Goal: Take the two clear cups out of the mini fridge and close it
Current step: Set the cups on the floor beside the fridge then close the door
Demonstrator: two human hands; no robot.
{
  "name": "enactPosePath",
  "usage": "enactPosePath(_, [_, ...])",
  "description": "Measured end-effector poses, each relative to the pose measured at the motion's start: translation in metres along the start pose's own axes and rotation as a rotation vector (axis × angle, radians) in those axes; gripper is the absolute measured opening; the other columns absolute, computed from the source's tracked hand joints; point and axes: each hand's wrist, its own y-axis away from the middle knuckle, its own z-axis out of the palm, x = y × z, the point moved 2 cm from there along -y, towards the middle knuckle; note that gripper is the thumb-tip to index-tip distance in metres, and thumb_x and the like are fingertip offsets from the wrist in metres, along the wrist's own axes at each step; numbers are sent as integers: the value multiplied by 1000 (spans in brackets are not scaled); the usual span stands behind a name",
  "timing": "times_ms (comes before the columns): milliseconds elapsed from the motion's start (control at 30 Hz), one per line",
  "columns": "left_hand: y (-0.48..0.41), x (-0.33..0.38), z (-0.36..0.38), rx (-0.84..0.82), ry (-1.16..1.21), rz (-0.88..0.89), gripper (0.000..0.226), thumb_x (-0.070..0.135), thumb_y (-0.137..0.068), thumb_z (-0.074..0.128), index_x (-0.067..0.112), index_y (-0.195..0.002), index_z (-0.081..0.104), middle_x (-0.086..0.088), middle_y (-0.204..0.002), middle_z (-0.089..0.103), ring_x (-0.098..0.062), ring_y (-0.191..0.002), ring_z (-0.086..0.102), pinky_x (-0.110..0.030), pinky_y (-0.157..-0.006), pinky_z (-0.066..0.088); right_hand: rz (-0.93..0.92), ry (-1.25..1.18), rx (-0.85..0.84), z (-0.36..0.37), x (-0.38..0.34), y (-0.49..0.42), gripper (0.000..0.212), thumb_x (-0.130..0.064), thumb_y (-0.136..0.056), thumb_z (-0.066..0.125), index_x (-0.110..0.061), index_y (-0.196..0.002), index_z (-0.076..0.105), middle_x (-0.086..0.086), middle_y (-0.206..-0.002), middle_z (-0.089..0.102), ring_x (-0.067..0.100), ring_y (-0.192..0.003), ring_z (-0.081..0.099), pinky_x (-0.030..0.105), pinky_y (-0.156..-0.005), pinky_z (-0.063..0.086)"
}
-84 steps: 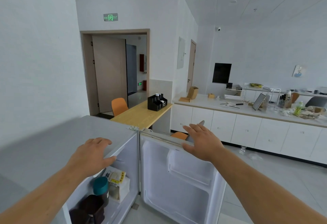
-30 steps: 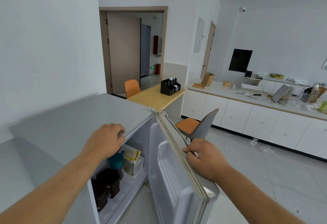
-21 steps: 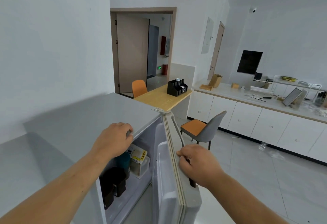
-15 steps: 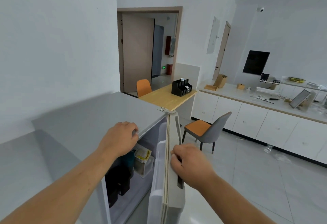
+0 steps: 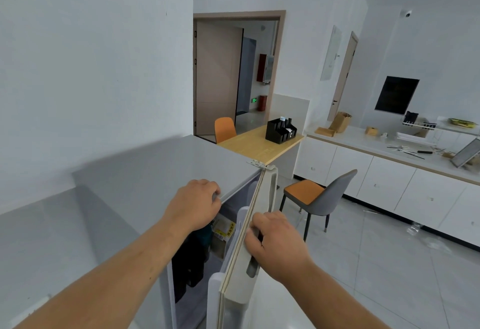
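Observation:
The grey mini fridge (image 5: 161, 172) stands in front of me with its white door (image 5: 262, 211) swung to a narrow gap. My right hand (image 5: 275, 243) grips the door's top edge near the handle recess. My left hand (image 5: 194, 204) rests curled over the front edge of the fridge top. Through the gap I see a yellow-labelled carton (image 5: 224, 228), a teal-capped container (image 5: 204, 235) and dark containers (image 5: 187, 266). No clear cups are in view.
A grey chair with an orange seat (image 5: 315, 198) stands just right of the door. Behind the fridge is a wooden table (image 5: 257, 144) with a black organiser (image 5: 280, 131). White cabinets with a cluttered counter (image 5: 389, 152) run along the right wall.
The fridge door has swung from wide open to nearly shut, with my right hand moving along its top edge. My left hand stayed on the fridge top's front edge.

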Motion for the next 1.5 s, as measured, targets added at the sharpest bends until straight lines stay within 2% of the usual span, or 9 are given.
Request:
enactPosePath(133, [-1, -1, 1, -3, 1, 0, 27, 36, -96, 48, 27, -116, 65, 7, -116, 66, -15, -103, 54, -37, -87, 52, -10, 17, 3, 6, -6, -4, 21, -46, -99, 43, -32, -83, 47, -14, -80, 47, 5, -85, 44, 21, -70, 36])
enactPosePath(300, [-2, -1, 0, -8, 0, 5, 28, 37, -96, 48, 27, -116, 64, 7, -117, 66, -16, -105, 54, -39, -88, 51, -16, 35, 58, 18, -17, -8, 21, -45, -100, 40, -31, -88, 50, -15, -88, 40, 9, -90, 40, 23, -79, 41])
enactPosePath(467, [-2, -1, 1, -1, -1, 12, 26, 37, -96, 49, 27, -115, 65, 6, -117, 67, -17, -104, 54, -40, -87, 50, -88, 23, 86, 22, -22, -14, 18, -34, -102, 47, -26, -94, 61, -10, -102, 52, 11, -104, 44, 25, -92, 43])
enactPosePath(633, [-3, -5, 4, 0, 29, -6, 28, 35, -97, 47, 28, -116, 66, 8, -118, 67, -15, -107, 55, -37, -88, 50, -46, -3, 60, 24, -24, -20, 20, -40, -101, 45, -28, -91, 58, -13, -98, 48, 7, -96, 44, 18, -84, 39])
enactPosePath(800, [-12, -14, 6, -117, 194, -20, 30, 33, -96, 52, 33, -122, 68, 12, -125, 68, -7, -109, 58, -26, -89, 45, -60, 31, 45, 23, -26, -23, 22, -43, -101, 43, -29, -91, 58, -13, -94, 48, 8, -92, 43, 20, -82, 40])
enactPosePath(967, [-20, -19, 5, -139, 215, -7, 30, 34, -94, 52, 36, -118, 70, 15, -124, 68, -4, -110, 58, -28, -96, 48, -52, 43, 58, 26, -28, -28, 22, -45, -98, 43, -29, -87, 54, -12, -91, 47, 10, -89, 42, 23, -78, 42])
enactPosePath(1100, [-20, -18, 8, -113, 199, 7, 28, 37, -94, 51, 39, -116, 68, 18, -119, 67, -2, -107, 55, -31, -91, 50, -49, 58, 89, 32, -31, -32, 24, -46, -98, 43, -28, -85, 53, -11, -89, 46, 11, -87, 41, 26, -78, 43])
enactPosePath(1300, [-19, -19, 7, -104, 218, 7, 27, 33, -95, 52, 37, -116, 69, 17, -120, 67, -3, -109, 55, -32, -92, 51, -39, 55, 132, 41, -37, -39, 26, -46, -97, 44, -26, -83, 53, -10, -88, 46, 12, -87, 42, 28, -79, 43])
enactPosePath(1500, [-20, -18, 6, -111, 220, 11, 28, 32, -95, 51, 37, -116, 69, 17, -123, 65, -3, -113, 52, -30, -93, 48, -38, 59, 105, 49, -43, -48, 33, -50, -100, 39, -26, -93, 59, -9, -95, 49, 15, -93, 44, 31, -87, 45])
